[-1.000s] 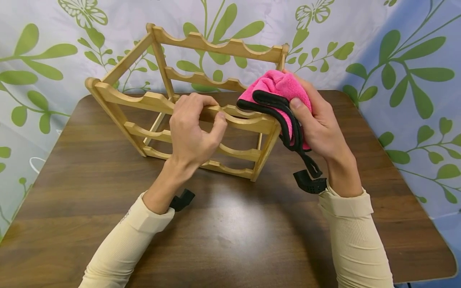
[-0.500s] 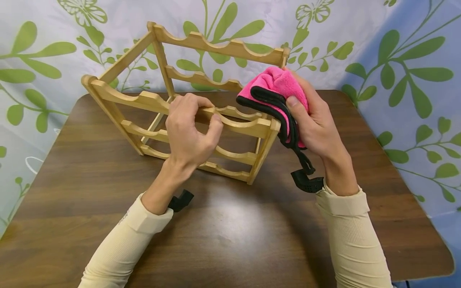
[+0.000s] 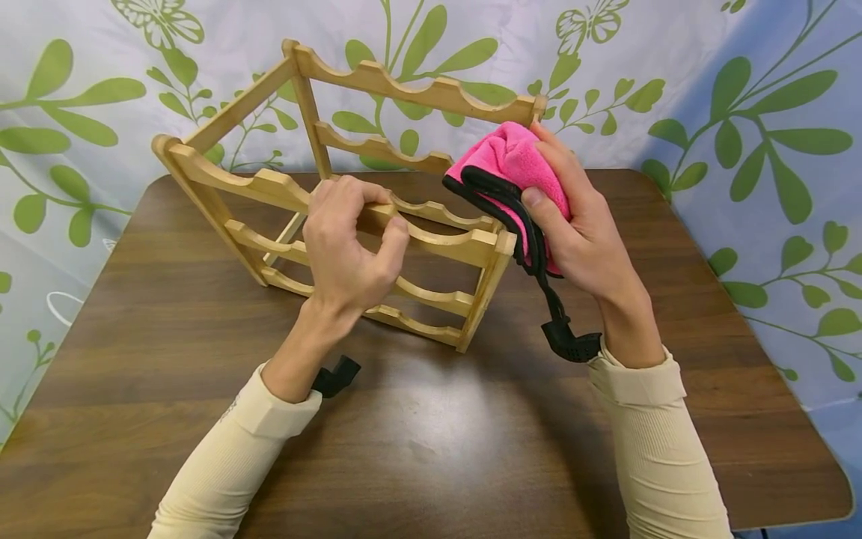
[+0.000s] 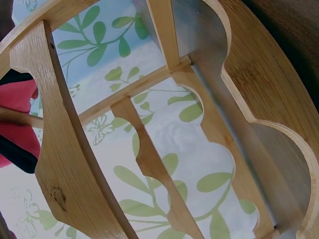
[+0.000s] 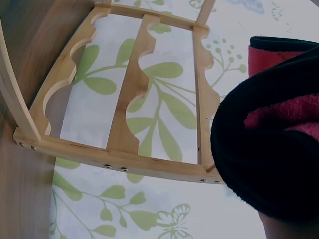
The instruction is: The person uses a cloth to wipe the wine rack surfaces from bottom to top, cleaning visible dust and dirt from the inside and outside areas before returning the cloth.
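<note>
A light wooden bottle rack (image 3: 431, 91) with scalloped slats stands turned at an angle on the table. My left hand (image 3: 350, 243) grips the middle of its near top slat, fingers curled over the edge and thumb on the near side. A folded pink cloth (image 3: 513, 150) with black edging and a hanging strap is in my right hand (image 3: 584, 224), thumb on top. That hand is at the rack's right top side, and the cloth hides part of the side bar. In the right wrist view the black-edged cloth (image 5: 259, 119) covers the right side, beyond it the rack's slats (image 5: 132, 94).
The brown wooden table (image 3: 431, 464) extends in front of the rack and to both sides. Behind it hangs a pale curtain (image 3: 222, 45) with green leaves and butterflies. Black camera mounts (image 3: 571, 340) sit at both wrists.
The right hand and cloth have shifted slightly left and toward the near right corner of the rack. The rack's near side has swung a little left and nearer, the left hand moving with it.
</note>
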A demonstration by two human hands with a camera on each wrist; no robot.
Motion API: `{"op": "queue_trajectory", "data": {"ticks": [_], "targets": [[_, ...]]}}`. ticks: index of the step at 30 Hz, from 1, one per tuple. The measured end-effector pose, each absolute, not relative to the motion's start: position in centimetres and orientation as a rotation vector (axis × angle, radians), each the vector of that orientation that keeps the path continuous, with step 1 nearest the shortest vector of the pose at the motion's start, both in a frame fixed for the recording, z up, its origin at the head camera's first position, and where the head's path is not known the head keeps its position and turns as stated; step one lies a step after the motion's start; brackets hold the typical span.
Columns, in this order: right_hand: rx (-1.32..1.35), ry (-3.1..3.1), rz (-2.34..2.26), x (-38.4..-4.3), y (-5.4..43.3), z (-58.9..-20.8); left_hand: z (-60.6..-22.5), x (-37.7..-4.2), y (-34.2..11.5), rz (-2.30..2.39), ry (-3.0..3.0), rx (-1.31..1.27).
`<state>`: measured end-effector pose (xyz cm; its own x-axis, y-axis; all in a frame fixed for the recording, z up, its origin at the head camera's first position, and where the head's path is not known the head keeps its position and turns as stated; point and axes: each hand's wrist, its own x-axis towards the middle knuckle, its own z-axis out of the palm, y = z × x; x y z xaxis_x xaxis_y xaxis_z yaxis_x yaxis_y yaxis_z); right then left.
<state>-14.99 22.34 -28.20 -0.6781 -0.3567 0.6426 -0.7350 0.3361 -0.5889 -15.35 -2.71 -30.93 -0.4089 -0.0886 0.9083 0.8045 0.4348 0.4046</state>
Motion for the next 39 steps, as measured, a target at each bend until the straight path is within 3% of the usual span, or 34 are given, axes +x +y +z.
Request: {"op": "queue_trajectory", "data": {"ticks": [24,39], "targets": [[0.909,-2.153,1.176,-15.3,22.2,-29.0,-30.9,-15.9,-4.5,-1.231,-1.653,-0.685],[0.713,-2.067,1.296,-14.9,21.8,-29.4,-31.2,-16.3,-5.3,-1.271,-1.632,-0.73]]}}
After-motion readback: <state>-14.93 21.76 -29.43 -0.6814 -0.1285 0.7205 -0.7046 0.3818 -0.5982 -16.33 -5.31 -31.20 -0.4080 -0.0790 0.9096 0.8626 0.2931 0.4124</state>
